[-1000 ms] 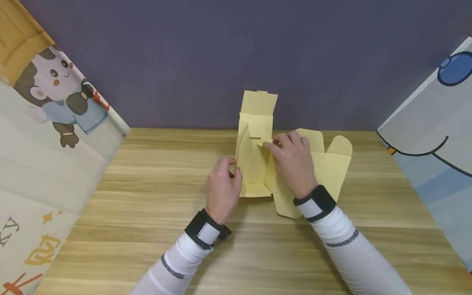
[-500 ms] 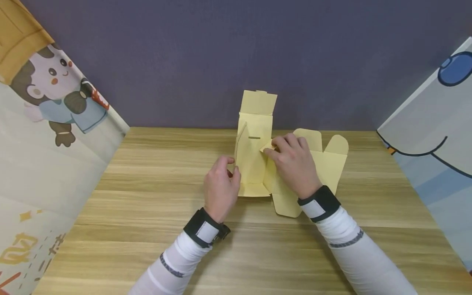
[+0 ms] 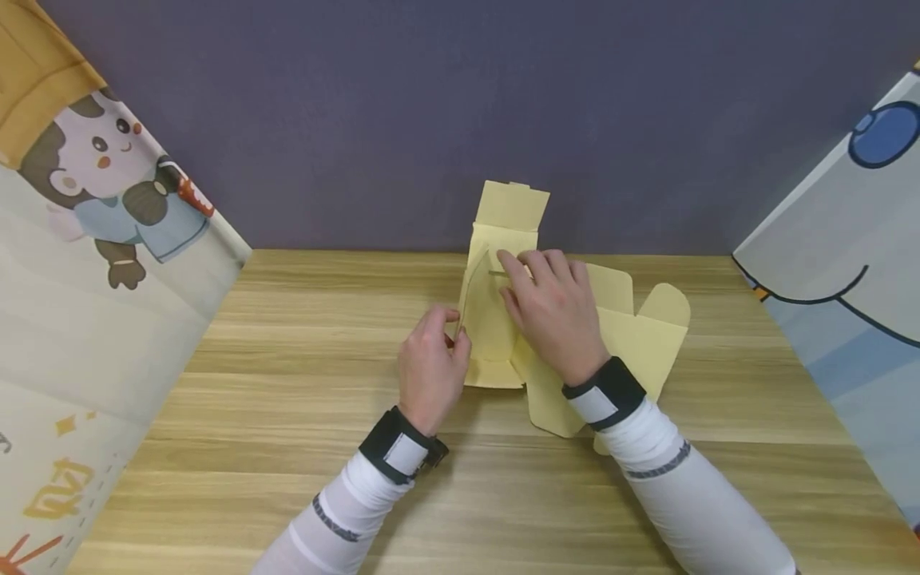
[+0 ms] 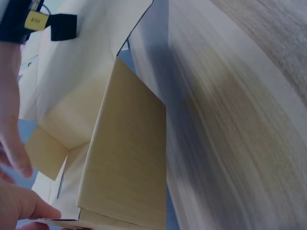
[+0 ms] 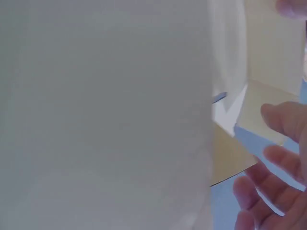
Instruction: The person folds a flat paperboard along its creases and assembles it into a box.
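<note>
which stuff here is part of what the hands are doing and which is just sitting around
In use:
yellow cardboard box, half folded
left hand, pinching the box's left side flap
right hand, fingers on a box panel

Just there:
wooden table
cartoon panel on the left
cartoon panel on the right
purple wall

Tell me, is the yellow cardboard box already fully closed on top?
No, the yellow cardboard box stands open, its top flap upright and side panels spread on the table.

box (image 3: 503,311) on table (image 3: 287,415), centre-rear | wall (image 3: 359,120) behind | panels (image 3: 93,263) left and right
</note>
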Motion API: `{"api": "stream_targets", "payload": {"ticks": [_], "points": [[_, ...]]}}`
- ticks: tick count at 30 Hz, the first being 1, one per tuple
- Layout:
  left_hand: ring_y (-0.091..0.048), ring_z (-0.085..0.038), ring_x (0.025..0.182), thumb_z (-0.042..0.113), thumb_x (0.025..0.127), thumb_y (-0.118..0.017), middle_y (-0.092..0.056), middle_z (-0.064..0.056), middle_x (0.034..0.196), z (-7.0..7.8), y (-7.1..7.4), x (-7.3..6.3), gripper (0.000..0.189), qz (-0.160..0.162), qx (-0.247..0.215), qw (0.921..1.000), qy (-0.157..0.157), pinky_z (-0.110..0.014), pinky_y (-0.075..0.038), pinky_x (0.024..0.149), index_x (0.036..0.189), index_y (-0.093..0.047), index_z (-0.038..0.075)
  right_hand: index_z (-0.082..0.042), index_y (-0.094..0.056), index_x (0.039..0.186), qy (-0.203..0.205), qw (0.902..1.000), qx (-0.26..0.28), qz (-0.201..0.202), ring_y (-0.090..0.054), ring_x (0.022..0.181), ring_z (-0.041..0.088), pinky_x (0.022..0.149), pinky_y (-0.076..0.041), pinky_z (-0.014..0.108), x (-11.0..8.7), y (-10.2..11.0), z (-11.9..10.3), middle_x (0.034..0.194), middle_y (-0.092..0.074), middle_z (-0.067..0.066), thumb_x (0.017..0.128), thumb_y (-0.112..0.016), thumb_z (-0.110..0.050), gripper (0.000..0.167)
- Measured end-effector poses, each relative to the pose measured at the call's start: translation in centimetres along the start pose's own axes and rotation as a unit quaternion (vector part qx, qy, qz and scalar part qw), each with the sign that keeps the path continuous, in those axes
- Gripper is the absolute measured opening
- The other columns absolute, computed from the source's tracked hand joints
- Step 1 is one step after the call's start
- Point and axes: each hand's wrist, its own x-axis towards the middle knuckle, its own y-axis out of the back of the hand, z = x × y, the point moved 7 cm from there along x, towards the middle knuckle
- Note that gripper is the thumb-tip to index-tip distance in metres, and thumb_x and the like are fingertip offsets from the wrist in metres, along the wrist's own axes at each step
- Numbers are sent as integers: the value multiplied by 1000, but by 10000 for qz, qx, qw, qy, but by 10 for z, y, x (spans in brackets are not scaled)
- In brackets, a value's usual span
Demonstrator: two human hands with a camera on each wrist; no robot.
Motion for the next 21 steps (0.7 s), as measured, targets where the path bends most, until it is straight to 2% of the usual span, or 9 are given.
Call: {"api": "stream_targets", "payload": {"ticks": [3,5,7,9,13,16,21], "points": [[-63,-13,60,9,82,-68,-69,-3,86,1,0,-1,17,-28,-14,10000,-15,-29,-49,49,99,-64,10,-17,-52,136,139,9998,-4,122,-54,107,32,76,-45,45,8,3,-8,119,-61,9,90,-66,-18,48],[-63,-14,60,9,82,-69,-69,-2,86,2,-1,-1,18,-62,-11,10000,-13,-29,-48,49,99,-64,10,-20,-51,138,314,9994,-53,119,-52,116,32,81,-45,47,12,4,-13,127,-59,8,94,-60,-14,46],[-63,-14,60,9,83,-69,-69,-2,86,3,-1,-1,18,-94,5,10000,-6,-28,-47,49,100,-64,10,-20,-55,134,492,9987,-79,90,-50,122,32,86,-44,48,15,3,-18,130,-59,6,97,-54,-11,39],[-62,-13,61,10,83,-69,-69,-1,86,2,-1,0,18,-113,21,9999,4,-27,-47,48,100,-64,11,-17,-62,124,599,9981,-118,34,-51,123,30,90,-42,49,18,1,-21,125,-62,4,99,-51,-10,29],[-62,-13,60,10,83,-69,-68,-1,84,1,0,1,17,-120,33,9999,-11,-26,-46,47,100,-64,11,-11,-67,99,547,9984,-96,-42,-56,113,27,94,-38,51,19,-2,-20,103,-69,3,99,-51,-12,16],[-61,-12,59,10,83,-69,-69,-1,83,1,0,3,17,-122,22,9999,-40,-25,-46,46,99,-64,10,-10,-66,92,473,9988,-14,-96,-59,105,25,97,-35,53,17,-4,-20,91,-72,4,97,-54,-12,13],[-61,-11,59,9,83,-69,-69,-1,84,2,1,6,17,-131,-4,9999,-83,-25,-46,47,99,-64,10,-9,-63,90,297,9986,398,-186,-64,92,23,99,-34,56,15,-9,-21,80,-72,5,95,-61,-16,8]]}}
